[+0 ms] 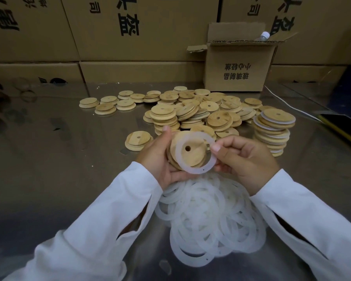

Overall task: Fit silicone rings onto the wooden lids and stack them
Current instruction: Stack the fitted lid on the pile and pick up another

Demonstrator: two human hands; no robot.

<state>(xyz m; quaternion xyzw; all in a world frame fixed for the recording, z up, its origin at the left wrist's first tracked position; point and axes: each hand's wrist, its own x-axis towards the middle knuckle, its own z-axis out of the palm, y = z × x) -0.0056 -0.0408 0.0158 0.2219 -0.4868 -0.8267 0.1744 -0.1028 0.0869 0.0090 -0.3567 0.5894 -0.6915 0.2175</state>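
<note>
The job looked well short of half done. One leaning stack of ringed round wooden lids (274,128) stood at two o'clock from the hands. A much bigger loose pile of bare pale wooden lids (201,110) lay at twelve o'clock, and a heap of translucent white silicone rings (211,216) lay at six o'clock on the shiny steel table (59,149).

The left hand (160,159) curled round the round wooden lid with a small centre hole (197,155), held at the middle of the view above the heap, seemingly with more lids beneath it. The right hand (245,159) pinched a flat translucent white silicone ring (190,170) at its three o'clock edge. The ring sat off-centre over the lid's raised step and was not yet seated; it looked thin and floppy.
</note>
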